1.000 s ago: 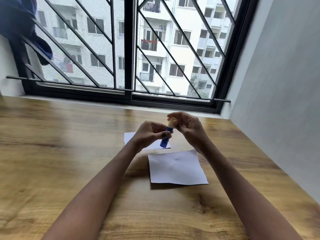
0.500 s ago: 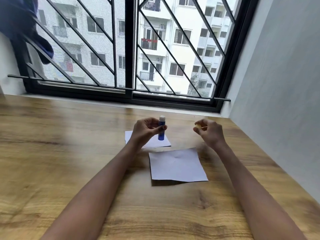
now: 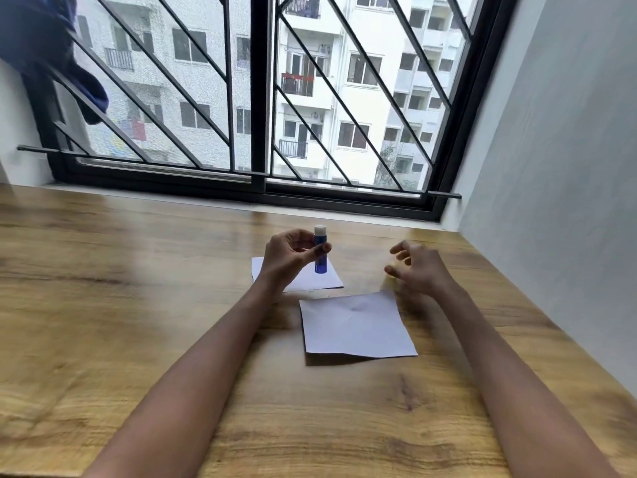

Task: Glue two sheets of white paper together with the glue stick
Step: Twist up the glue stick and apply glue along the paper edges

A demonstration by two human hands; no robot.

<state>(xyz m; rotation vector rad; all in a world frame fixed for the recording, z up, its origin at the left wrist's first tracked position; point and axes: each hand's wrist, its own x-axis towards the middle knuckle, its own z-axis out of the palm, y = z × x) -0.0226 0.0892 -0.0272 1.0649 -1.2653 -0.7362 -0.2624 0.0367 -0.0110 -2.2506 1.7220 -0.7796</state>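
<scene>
Two white paper sheets lie on the wooden table (image 3: 138, 305). The smaller far sheet (image 3: 325, 280) is partly covered by my left hand (image 3: 287, 258); the larger near sheet (image 3: 355, 327) lies just in front of it, its front edge slightly lifted. My left hand holds the blue glue stick (image 3: 320, 258) upright above the far sheet, uncapped, with its white tip on top. My right hand (image 3: 420, 267) hovers low over the table beyond the near sheet's right corner, fingers spread and blurred. I cannot make out the cap.
A barred window (image 3: 258, 98) with a black frame runs along the table's far edge. A grey wall (image 3: 568, 167) borders the table on the right. A dark blue cloth (image 3: 44, 46) hangs on the bars at the upper left.
My right hand pulled the cap off the glue stick, moved right and down, and opened its fingers. My left hand turned the stick upright and kept hold of it.
</scene>
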